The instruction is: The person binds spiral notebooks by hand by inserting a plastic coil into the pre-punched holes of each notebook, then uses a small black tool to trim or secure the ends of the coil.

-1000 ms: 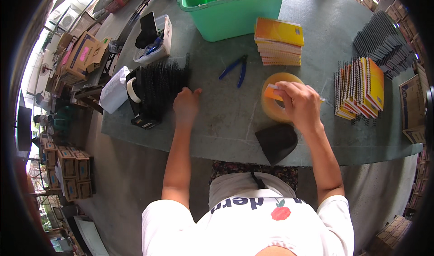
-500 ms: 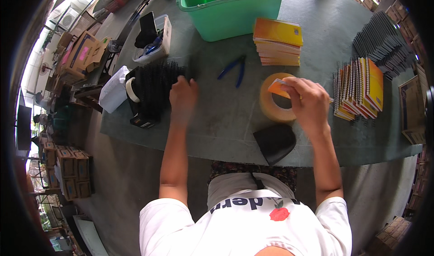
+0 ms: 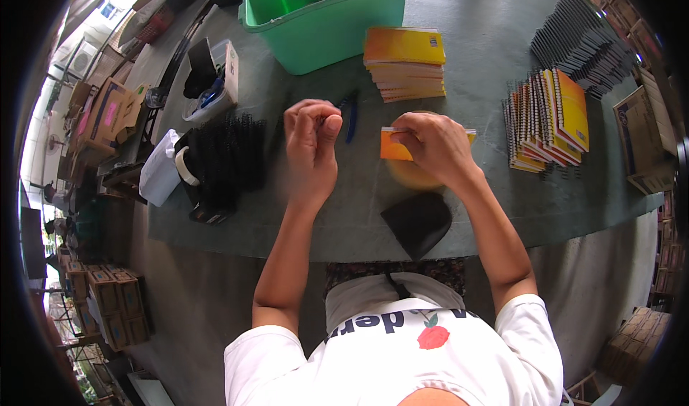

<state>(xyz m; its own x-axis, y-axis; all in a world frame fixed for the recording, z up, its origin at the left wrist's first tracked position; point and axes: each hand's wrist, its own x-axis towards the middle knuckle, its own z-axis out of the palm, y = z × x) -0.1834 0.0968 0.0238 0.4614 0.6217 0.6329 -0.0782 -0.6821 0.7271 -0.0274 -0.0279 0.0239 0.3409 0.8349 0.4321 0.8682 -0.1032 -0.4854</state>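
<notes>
My right hand point(image 3: 439, 142) grips a small orange-covered notebook point(image 3: 393, 146) by its upper edge, above a wide amber tape roll point(image 3: 414, 178) that it partly covers. My left hand point(image 3: 312, 140) is raised to its left, fingers curled in a pinch; a faint dark blur lies beside it, and what it holds is not clear. Behind that hand, blue-handled pliers point(image 3: 351, 123) lie on the table. A heap of black spiral coils point(image 3: 233, 151) is left of my left hand. Beyond my right hand sits a stack of yellow-orange notebooks point(image 3: 405, 65).
On the right stand spiral-bound yellow notebooks point(image 3: 542, 126) and a grey pile of spiral-bound items point(image 3: 581, 44). A green tub point(image 3: 326, 36) is at the back, a clear bin point(image 3: 222, 90) at the left. Near the front edge lies a black rounded piece point(image 3: 420, 223).
My left hand has come away from the black coils, moving right toward the notebook. My right hand has turned the notebook so its orange cover shows more. The whole view has shifted slightly.
</notes>
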